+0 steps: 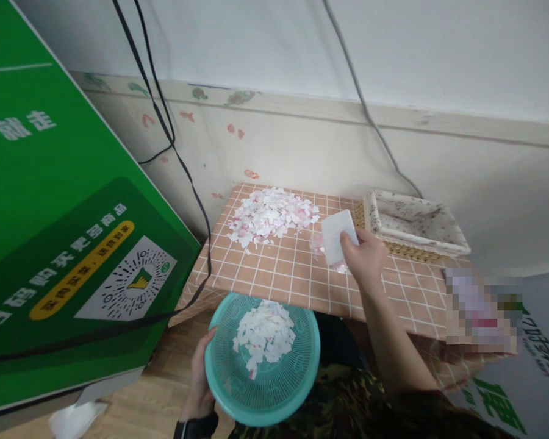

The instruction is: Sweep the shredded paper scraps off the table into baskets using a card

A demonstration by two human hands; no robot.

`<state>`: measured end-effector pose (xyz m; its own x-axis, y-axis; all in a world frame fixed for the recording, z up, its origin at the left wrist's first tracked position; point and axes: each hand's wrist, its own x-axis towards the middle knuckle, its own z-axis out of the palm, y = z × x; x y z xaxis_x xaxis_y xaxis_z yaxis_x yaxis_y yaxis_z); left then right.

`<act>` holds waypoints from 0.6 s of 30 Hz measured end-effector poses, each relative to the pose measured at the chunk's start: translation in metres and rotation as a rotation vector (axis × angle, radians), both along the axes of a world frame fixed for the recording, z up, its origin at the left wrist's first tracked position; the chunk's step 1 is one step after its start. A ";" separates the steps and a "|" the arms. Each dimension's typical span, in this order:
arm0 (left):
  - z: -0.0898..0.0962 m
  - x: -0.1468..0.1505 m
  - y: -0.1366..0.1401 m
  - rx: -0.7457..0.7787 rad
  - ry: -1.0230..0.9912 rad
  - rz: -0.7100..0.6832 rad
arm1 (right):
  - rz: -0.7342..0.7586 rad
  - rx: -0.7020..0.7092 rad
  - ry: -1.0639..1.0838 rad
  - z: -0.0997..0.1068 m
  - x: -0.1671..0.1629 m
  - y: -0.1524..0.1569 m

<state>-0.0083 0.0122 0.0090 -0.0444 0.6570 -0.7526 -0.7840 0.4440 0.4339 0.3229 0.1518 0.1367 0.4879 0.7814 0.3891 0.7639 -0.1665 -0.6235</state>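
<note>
My left hand (200, 373) grips the rim of a teal plastic colander (274, 399) at its left side, below the table's front edge. Inside the colander lies a heap of white paper scraps (265, 332). Over the right half of the table, my right hand (363, 255) holds a flat white rectangular card (336, 236) between thumb and fingers. Pinkish scraps in clear plastic (318, 244) show partly from under the card. A larger pile of white and pink paper scraps (274, 213) is spread on the table to the left of my right hand.
A brown checked cloth covers the table (297, 277). Near the wall stands a wicker basket (416, 228) with a floral lining. A green cabinet (73, 244) rises at left, with a dark strap (194, 183) hanging beside it. A blurred item (478, 308) lies at the right corner.
</note>
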 end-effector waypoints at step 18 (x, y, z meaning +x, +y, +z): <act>-0.001 0.002 -0.001 0.008 -0.024 0.017 | 0.061 -0.047 -0.072 -0.021 -0.009 0.013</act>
<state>-0.0060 0.0108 0.0079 -0.0376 0.6620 -0.7486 -0.8017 0.4273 0.4181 0.3136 0.1645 0.1152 0.4112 0.8268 0.3839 0.8159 -0.1461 -0.5594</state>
